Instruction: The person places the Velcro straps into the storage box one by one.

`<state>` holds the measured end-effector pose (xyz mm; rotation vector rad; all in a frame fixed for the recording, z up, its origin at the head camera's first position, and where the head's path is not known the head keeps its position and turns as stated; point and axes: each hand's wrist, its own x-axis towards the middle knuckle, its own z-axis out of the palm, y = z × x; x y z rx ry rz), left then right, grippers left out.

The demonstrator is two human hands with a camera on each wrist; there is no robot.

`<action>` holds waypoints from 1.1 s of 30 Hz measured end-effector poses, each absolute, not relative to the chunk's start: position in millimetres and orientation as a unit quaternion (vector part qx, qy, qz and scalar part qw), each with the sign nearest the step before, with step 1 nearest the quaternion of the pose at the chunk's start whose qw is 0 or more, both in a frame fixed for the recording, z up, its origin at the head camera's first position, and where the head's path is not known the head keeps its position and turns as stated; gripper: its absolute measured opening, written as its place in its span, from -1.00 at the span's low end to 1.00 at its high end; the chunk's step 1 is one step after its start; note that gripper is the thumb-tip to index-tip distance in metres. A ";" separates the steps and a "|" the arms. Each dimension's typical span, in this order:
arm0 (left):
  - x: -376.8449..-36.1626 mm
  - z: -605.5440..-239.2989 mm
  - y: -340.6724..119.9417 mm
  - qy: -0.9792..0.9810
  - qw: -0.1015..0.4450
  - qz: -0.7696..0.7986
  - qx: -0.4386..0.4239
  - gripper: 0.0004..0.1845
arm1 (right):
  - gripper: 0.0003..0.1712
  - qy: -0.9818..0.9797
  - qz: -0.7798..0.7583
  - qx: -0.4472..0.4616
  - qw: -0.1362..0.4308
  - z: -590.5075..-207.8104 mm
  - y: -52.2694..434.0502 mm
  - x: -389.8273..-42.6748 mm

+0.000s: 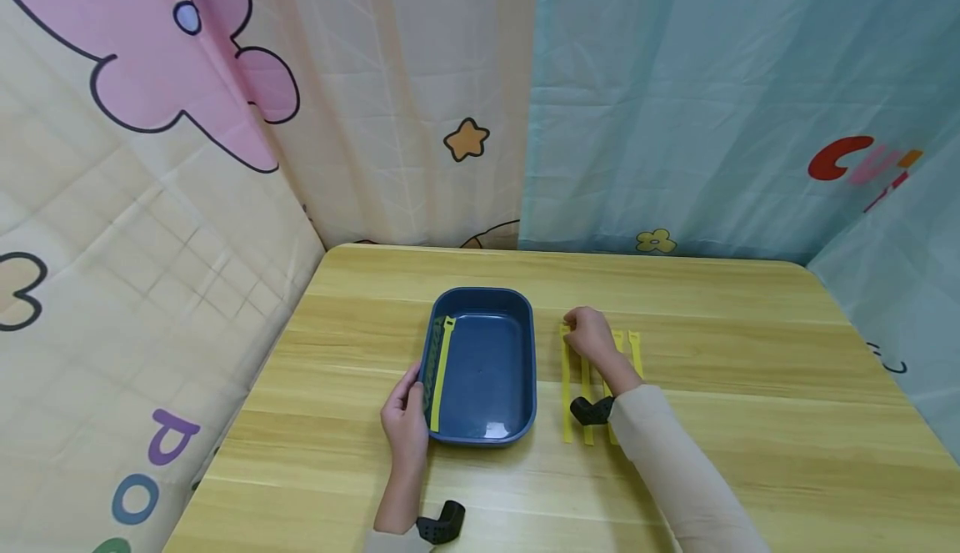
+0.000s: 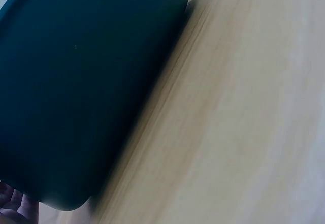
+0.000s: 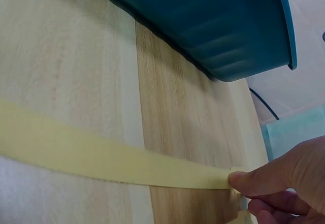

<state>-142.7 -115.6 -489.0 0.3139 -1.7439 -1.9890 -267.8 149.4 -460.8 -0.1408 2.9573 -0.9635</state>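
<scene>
A dark blue tray (image 1: 480, 365) stands mid-table, with one yellow strap (image 1: 441, 374) lying along its left inner side. My left hand (image 1: 414, 386) grips the tray's left rim; in the left wrist view the tray's wall (image 2: 86, 82) fills the frame and fingers (image 2: 14, 206) peek in at the bottom left. Right of the tray several yellow straps (image 1: 566, 390) lie side by side on the wood. My right hand (image 1: 573, 332) is at their far ends. In the right wrist view its thumb and fingers (image 3: 254, 181) pinch the end of one strap (image 3: 101, 155), beside the tray (image 3: 218, 26).
The wooden table (image 1: 750, 419) is walled in by patterned curtains at the back (image 1: 465, 119) and on both sides. Black wrist mounts sit on my right forearm (image 1: 592, 409) and left forearm (image 1: 441, 524).
</scene>
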 end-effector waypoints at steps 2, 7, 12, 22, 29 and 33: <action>-142.8 -489.1 -115.6 -0.636 0.237 -0.725 0.115 -0.66 | -0.59 0.951 -0.307 -0.041 0.017 -461.1 149.0 -268.6; -143.4 -489.4 -115.7 -0.635 0.240 -0.726 0.112 -0.66 | -0.54 0.954 -0.296 -0.034 0.016 -462.2 148.2 -271.7; -143.3 -488.6 -115.4 -0.632 0.240 -0.728 0.110 -0.66 | -0.51 0.952 -0.305 -0.026 0.017 -460.8 147.9 -272.4; -142.8 -488.2 -115.7 -0.632 0.237 -0.729 0.114 -0.66 | -0.71 0.948 -0.317 -0.016 0.034 -459.0 148.5 -271.4; -142.6 -488.1 -115.6 -0.635 0.236 -0.726 0.115 -0.66 | -0.73 0.949 -0.314 -0.013 0.029 -459.3 147.8 -271.6; -142.0 -487.1 -115.3 -0.634 0.236 -0.727 0.119 -0.66 | -0.74 0.949 -0.315 -0.017 0.022 -460.6 147.9 -271.1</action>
